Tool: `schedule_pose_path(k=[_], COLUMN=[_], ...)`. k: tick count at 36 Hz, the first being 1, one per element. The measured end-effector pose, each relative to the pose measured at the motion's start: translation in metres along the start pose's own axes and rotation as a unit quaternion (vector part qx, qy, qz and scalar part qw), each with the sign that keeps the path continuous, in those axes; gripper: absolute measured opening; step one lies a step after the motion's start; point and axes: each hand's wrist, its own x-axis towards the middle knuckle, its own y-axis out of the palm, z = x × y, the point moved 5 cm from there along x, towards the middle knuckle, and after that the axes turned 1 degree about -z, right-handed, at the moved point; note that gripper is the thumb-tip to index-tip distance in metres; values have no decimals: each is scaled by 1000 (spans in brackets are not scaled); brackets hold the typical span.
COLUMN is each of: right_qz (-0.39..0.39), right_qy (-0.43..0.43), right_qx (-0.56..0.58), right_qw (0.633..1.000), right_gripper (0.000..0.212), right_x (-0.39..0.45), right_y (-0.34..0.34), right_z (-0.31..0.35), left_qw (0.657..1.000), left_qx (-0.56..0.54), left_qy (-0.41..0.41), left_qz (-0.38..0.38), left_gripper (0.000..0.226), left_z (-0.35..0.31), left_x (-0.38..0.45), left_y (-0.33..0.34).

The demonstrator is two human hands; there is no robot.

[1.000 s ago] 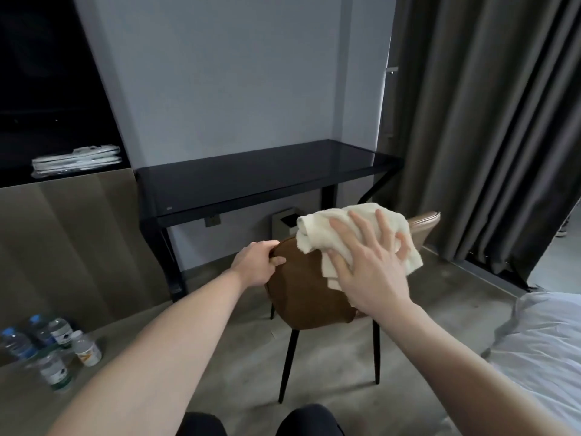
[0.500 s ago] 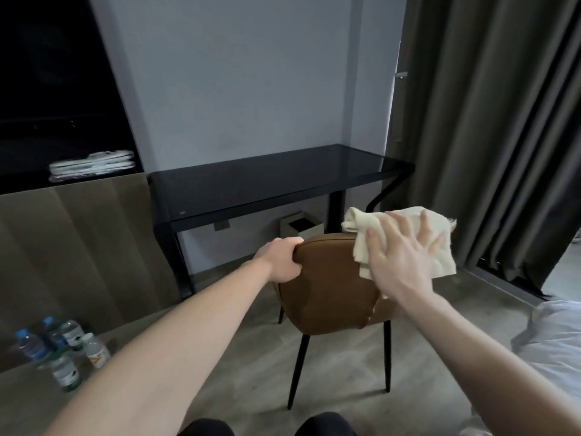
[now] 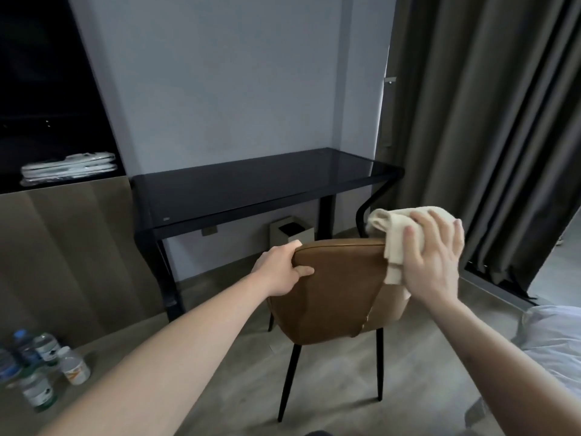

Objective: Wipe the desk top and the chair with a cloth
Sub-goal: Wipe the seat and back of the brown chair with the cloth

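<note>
A brown leather chair (image 3: 336,287) on black legs stands in front of me with its back toward me. My left hand (image 3: 279,272) grips the top left corner of the backrest. My right hand (image 3: 432,259) presses a cream cloth (image 3: 393,234) against the backrest's top right corner, fingers spread over it. Behind the chair stands a black glass-topped desk (image 3: 257,187) against the grey wall, with nothing on its top.
Several water bottles (image 3: 37,366) stand on the floor at the lower left. A small bin (image 3: 290,234) sits under the desk. A wooden cabinet (image 3: 63,247) with folded white items is at left, dark curtains (image 3: 487,121) at right, and a white bed corner (image 3: 553,341) at lower right.
My right hand has slid the cloth rightward along the chair's backrest to its right corner. My left hand keeps its grip on the left corner.
</note>
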Motion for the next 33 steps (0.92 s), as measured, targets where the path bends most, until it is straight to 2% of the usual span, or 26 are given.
schedule_pose_path(k=[2, 5, 7, 10, 14, 20, 24, 29, 33], right_qz=[-19, -39, -55, -71, -77, -13, 32, 22, -67], right_qy=[50, 177, 200, 190, 144, 101, 86, 55, 93], right_qx=[59, 134, 148, 141, 141, 96, 79, 61, 131], right_qw=[997, 974, 967, 969, 976, 990, 993, 996, 985], right_gripper=[40, 48, 50, 52, 64, 78, 80, 78, 78], right_x=[13, 19, 14, -4, -39, -101, -107, -99, -75], right_y=[-6, -5, -1, 6, 21, 64, 77, 66, 53], right_z=[-13, -23, -20, -7, 22, 92, 101, 79, 51], left_qw=[1000, 1000, 1000, 1000, 1000, 1000, 1000, 1000, 1000], left_qx=[5, 8, 12, 7, -4, 2, -1, -8, -7], left_qy=[-7, -17, -18, -20, -13, 6, 18, 13, 25], left_qz=[-7, -9, -8, -1, 10, 2, 2, 8, 16], left_gripper=[25, 30, 31, 31, 22, 18, 23, 13, 13], left_z=[2, 4, 3, 3, 2, 0, -3, 3, 4], left_x=[0, -2, -4, -6, -7, -12, -16, -13, -10], left_y=[3, 4, 3, 2, -1, -5, -7, -7, -5])
